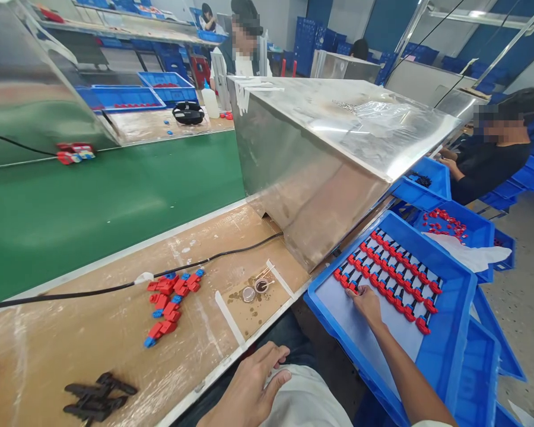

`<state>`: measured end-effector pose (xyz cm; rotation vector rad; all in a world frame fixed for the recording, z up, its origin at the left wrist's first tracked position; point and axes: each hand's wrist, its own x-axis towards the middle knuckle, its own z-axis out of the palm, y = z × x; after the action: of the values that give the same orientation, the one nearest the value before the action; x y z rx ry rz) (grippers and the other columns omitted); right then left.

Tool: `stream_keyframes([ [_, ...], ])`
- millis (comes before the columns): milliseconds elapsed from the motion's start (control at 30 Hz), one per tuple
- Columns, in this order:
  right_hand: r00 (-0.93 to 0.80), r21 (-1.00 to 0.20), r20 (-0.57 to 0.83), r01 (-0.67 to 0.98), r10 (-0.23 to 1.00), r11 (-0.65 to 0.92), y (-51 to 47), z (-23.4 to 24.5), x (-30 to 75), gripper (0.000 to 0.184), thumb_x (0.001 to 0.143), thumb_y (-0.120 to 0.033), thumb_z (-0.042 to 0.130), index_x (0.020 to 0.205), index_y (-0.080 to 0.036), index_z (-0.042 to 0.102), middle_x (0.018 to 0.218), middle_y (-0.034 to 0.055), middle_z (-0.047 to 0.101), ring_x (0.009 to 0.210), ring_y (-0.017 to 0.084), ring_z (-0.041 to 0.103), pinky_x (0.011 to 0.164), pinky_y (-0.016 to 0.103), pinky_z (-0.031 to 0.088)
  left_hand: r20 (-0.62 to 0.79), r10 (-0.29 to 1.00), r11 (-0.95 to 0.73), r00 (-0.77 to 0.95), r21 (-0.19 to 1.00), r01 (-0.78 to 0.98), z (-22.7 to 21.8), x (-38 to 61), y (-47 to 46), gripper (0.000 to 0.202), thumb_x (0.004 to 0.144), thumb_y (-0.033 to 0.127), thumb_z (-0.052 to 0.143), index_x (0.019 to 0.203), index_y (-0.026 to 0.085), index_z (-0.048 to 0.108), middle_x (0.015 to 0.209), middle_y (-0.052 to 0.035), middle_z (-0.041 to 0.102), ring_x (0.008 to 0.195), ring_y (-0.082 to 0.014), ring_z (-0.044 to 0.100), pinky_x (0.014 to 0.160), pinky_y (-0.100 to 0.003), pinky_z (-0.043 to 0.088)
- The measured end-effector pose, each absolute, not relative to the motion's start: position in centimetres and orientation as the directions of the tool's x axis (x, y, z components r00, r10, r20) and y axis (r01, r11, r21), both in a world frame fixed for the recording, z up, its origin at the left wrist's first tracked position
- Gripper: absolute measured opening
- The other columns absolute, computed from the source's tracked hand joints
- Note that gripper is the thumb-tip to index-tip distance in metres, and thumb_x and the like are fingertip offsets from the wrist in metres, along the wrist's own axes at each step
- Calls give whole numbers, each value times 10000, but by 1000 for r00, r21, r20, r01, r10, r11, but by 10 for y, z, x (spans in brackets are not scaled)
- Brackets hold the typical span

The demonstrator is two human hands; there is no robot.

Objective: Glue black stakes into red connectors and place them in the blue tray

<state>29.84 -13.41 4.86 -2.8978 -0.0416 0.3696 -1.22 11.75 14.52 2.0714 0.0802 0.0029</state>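
My right hand (367,305) reaches into a blue tray (460,308) lined with white paper. Its fingers are closed on a red-and-black plastic part (353,285) at the near end of a row. Several rows of similar parts (394,261), red with black stems and bits of blue, lie beside it in the tray. Over my lap, my left hand (256,379) is held with thumb and fingers apart and nothing visible in it. On the bench left of it lie a cluster of red and blue pieces (165,302) and a pile of black parts (98,398).
A small open pot of dark liquid (261,286) with swabs stands between tape strips. A black cable (196,264) crosses the bench. Beyond is a large metal box (302,172), beside a green conveyor belt (160,190). More blue trays and co-workers are around.
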Motion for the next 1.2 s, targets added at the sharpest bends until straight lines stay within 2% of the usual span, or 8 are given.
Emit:
stream_keyframes([
  [300,969,-219,-232,29,81,-975,-135,48,298,323,976,-469,650,1030,-151,657,941,32,673,836,179,657,797,368,556,-46,78,-466,996,881,77,143,-11,119,288,1016,386,502,1200,227,656,1010,-80,710,862,-197,698,758,-288,570],
  [567,974,-252,-221,-6,51,-968,-126,59,293,345,963,-499,650,998,-155,657,884,23,679,793,174,656,776,353,540,-50,90,-451,995,888,85,144,-14,116,303,1012,406,498,1188,220,659,996,-80,711,868,-200,702,772,-295,575],
  [667,981,-279,-191,-9,46,-960,-124,74,289,412,911,-529,687,1047,-142,650,812,43,696,799,220,685,780,361,524,-64,98,-445,993,890,101,148,-17,115,322,1010,425,488,1157,204,672,984,-93,711,849,-205,697,777,-313,576],
  [800,993,-342,-89,39,74,-939,-121,105,276,616,845,-603,672,1169,-83,609,744,112,707,827,338,705,761,404,495,-76,119,-398,990,910,118,157,-21,117,333,1000,427,497,1156,196,679,981,-99,709,832,-202,682,765,-310,569],
  [900,990,-408,3,133,144,-903,-108,128,256,686,854,-662,577,1245,-99,564,826,125,729,827,347,705,774,429,491,-115,151,-364,982,917,163,162,-22,118,323,990,417,503,1109,187,695,960,-89,713,828,-198,676,775,-306,559],
  [1000,958,-552,90,276,272,-787,-79,146,223,749,836,-763,500,1236,-133,568,775,76,713,744,298,705,758,412,515,-159,192,-350,968,911,219,167,-24,112,299,966,383,541,1117,184,707,981,-83,723,851,-198,691,787,-292,553],
  [1100,929,-805,120,298,351,-513,-46,152,188,744,770,-761,643,1187,-145,617,683,28,683,593,236,674,632,351,537,-159,189,-377,969,899,221,170,-27,105,289,923,346,633,1155,196,716,1031,-83,734,870,-201,716,792,-272,549],
  [1200,892,-911,63,234,448,-339,-18,145,176,685,745,-657,776,1186,-153,629,653,11,674,518,200,634,506,301,521,-138,237,-419,962,878,229,170,-31,108,335,900,398,685,1164,193,722,1020,-77,746,861,-208,730,766,-267,548],
])
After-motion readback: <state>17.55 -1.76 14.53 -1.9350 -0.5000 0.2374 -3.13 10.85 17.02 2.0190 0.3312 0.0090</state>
